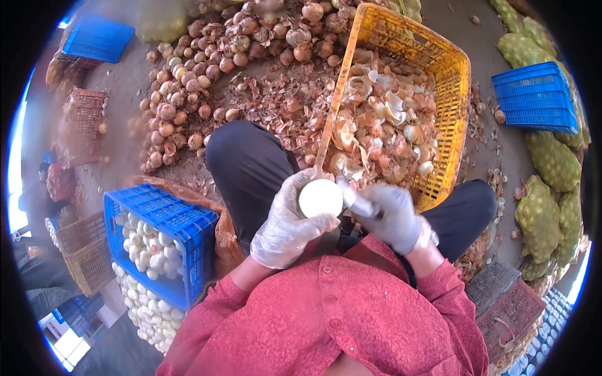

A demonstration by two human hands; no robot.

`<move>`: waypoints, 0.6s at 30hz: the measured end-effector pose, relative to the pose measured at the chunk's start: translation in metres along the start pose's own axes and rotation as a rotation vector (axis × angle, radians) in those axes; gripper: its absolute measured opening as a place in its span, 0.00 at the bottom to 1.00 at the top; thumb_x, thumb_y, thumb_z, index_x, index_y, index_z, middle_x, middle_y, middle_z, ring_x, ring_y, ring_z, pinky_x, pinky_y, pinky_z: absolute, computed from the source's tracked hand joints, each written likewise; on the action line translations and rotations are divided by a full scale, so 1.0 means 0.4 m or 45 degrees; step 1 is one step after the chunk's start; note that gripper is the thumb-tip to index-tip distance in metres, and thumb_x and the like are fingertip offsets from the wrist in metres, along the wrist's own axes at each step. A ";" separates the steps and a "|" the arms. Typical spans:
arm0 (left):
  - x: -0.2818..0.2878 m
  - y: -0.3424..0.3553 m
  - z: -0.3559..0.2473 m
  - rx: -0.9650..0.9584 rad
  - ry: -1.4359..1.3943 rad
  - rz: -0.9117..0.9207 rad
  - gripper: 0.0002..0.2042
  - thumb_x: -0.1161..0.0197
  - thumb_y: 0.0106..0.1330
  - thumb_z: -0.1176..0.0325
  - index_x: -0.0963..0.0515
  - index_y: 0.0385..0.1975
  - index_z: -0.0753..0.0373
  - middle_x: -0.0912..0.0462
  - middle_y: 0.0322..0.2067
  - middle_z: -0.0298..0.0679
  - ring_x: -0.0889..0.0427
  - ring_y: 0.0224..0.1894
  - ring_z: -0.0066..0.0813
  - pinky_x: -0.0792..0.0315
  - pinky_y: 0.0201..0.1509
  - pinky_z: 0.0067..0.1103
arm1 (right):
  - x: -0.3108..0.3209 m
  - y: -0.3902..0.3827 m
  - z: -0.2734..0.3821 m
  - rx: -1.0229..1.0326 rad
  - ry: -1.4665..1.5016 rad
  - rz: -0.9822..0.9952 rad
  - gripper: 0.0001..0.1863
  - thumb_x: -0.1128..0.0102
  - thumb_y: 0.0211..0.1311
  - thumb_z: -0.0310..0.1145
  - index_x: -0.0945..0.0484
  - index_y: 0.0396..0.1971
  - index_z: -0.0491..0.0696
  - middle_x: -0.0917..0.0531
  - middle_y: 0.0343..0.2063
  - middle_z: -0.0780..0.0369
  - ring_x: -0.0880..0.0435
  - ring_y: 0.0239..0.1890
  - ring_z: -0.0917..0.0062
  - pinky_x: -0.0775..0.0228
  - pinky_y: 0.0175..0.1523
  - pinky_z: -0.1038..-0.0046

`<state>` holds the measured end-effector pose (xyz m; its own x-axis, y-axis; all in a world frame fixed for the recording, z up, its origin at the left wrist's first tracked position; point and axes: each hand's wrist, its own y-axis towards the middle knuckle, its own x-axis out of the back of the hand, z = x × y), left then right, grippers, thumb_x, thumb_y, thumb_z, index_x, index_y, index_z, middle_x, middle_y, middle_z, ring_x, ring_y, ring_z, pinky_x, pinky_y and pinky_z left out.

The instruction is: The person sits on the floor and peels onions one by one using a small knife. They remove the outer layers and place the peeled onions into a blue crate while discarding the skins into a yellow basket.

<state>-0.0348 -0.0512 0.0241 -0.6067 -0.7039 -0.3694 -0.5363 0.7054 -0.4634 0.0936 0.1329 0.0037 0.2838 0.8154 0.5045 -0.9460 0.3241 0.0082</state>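
A peeled white onion (320,198) sits in the curled fingers of my left hand (283,224), just in front of my body. My right hand (396,218), gloved like the left in thin clear plastic, is closed round a silvery knife (357,203). Motion smears that knife, and its tip lies close beside the onion's right side. Beyond both hands a yellow plastic crate (456,113) leans between my knees. Papery onion skins (392,116) and outer layers fill its lower part.
Unpeeled onions (172,113) are heaped on the floor ahead, among loose skins. At my left, a tipped blue crate (166,210) holds peeled onions (150,244). Full net sacks (539,216) line the right side, near another blue crate (533,97).
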 end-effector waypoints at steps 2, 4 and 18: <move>-0.008 -0.004 -0.008 -0.039 0.055 0.065 0.38 0.29 0.56 0.84 0.42 0.66 0.65 0.27 0.56 0.43 0.22 0.55 0.31 0.18 0.52 0.26 | -0.016 0.009 0.005 -0.013 -0.035 0.212 0.13 0.28 0.45 0.24 0.17 0.34 0.46 0.18 0.25 0.57 0.16 0.28 0.65 0.25 0.33 0.69; 0.013 -0.030 -0.039 -0.044 0.212 0.013 0.39 0.28 0.54 0.84 0.42 0.67 0.65 0.27 0.57 0.44 0.23 0.57 0.32 0.20 0.55 0.28 | -0.025 0.028 -0.022 -0.093 -0.355 0.151 0.11 0.31 0.49 0.25 0.17 0.35 0.47 0.18 0.25 0.56 0.16 0.28 0.62 0.25 0.33 0.67; 0.556 -0.236 -0.116 -0.213 1.417 -1.925 0.32 0.26 0.58 0.69 0.30 0.62 0.74 0.26 0.61 0.58 0.25 0.63 0.47 0.34 0.70 0.33 | -0.010 0.177 -0.113 -0.788 0.356 -0.121 0.08 0.39 0.68 0.29 0.17 0.41 0.43 0.16 0.30 0.64 0.21 0.24 0.86 0.28 0.26 0.81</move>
<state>-0.1463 -0.2705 0.0229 0.3522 -0.3375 0.8730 -0.9137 -0.3261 0.2425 0.0327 0.1741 -0.0367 0.4696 0.8360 0.2838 -0.6749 0.5472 -0.4951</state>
